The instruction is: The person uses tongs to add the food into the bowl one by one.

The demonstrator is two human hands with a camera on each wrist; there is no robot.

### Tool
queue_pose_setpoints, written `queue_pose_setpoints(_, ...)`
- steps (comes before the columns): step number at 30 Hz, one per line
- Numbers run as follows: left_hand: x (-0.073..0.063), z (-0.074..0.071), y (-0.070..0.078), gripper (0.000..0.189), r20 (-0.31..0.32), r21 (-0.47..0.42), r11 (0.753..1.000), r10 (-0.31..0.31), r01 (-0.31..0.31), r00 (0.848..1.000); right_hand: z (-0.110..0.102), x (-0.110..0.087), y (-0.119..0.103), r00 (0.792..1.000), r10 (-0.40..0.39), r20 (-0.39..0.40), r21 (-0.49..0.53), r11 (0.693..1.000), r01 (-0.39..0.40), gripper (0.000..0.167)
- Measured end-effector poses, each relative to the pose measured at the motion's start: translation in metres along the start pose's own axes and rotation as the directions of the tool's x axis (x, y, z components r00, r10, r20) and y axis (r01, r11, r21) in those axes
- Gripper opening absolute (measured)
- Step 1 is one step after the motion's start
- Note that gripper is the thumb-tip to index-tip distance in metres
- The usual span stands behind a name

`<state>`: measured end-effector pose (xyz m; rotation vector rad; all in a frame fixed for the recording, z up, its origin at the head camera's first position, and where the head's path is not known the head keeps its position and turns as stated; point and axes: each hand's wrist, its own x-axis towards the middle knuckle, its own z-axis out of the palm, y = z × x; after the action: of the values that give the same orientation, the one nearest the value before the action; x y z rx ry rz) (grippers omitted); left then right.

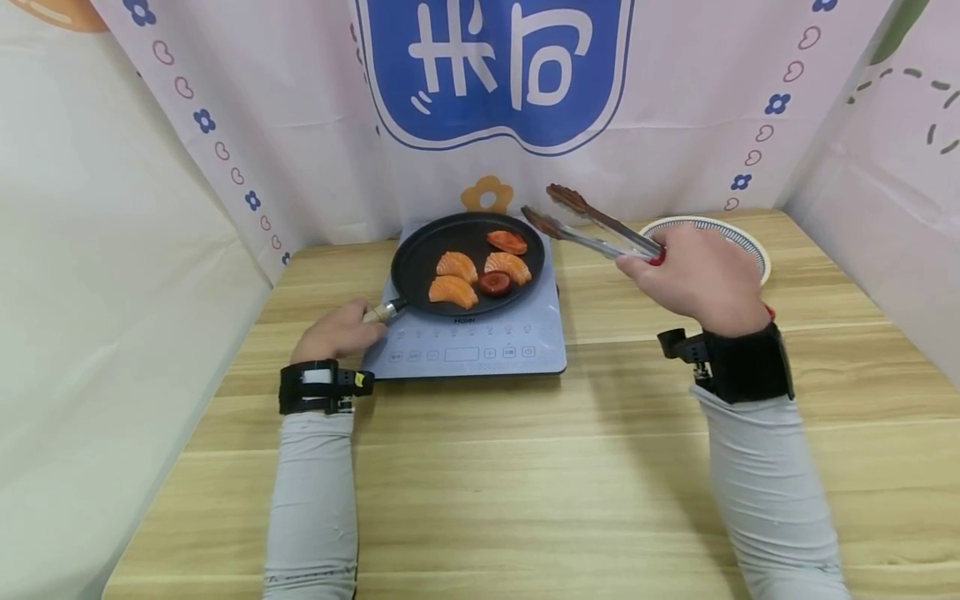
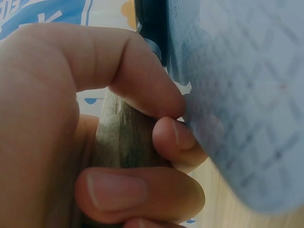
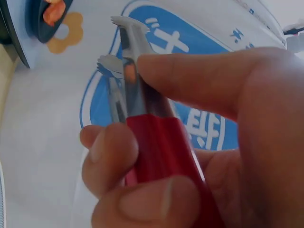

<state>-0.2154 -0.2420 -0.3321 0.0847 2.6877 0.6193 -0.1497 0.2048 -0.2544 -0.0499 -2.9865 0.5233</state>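
My left hand [image 1: 341,331] grips the wooden handle [image 2: 124,130] of a black frying pan [image 1: 417,260]. Fingers and thumb curl round that handle in the left wrist view. Three orange salmon pieces [image 1: 453,292], a round dark red slice [image 1: 494,284] and a reddish piece [image 1: 507,242] lie in the pan. My right hand [image 1: 705,271] holds metal tongs [image 1: 611,233] by their red grips [image 3: 159,152]. The tongs' tips are apart with nothing between them, in the air just right of the pan. Beyond the right hand, a patterned plate [image 1: 756,247] is partly hidden.
Under the pan is a light grey induction cooker [image 1: 480,360] with a touch panel at its front. It stands on a wooden table [image 1: 525,492]. Behind hangs a printed cloth [image 1: 315,158], with pale cloth walls on both sides.
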Motion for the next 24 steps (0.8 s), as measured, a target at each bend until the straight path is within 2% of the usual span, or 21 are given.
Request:
queue_pose_setpoints(5, 0.002, 0.001, 0.0, 0.032, -0.001, -0.003, 1.0, -0.004, 0.004, 1.0, -0.007, -0.005, 0.011, 1.0, 0.008, -0.01, 0.003, 1.0, -0.008, 0.054)
queue_pose_setpoints(15, 0.001, 0.001, 0.0, 0.032, -0.005, 0.004, 1.0, -0.008, 0.008, 1.0, -0.02, -0.01, 0.035, 0.999, 0.041, 0.035, 0.002, 0.999, -0.041, 0.058)
queue_pose_setpoints(24, 0.002, 0.002, -0.001, 0.032, -0.007, -0.006, 1.0, -0.006, 0.006, 1.0, -0.026, -0.011, 0.049, 0.998, 0.058, 0.003, -0.015, 0.998, -0.058, 0.062)
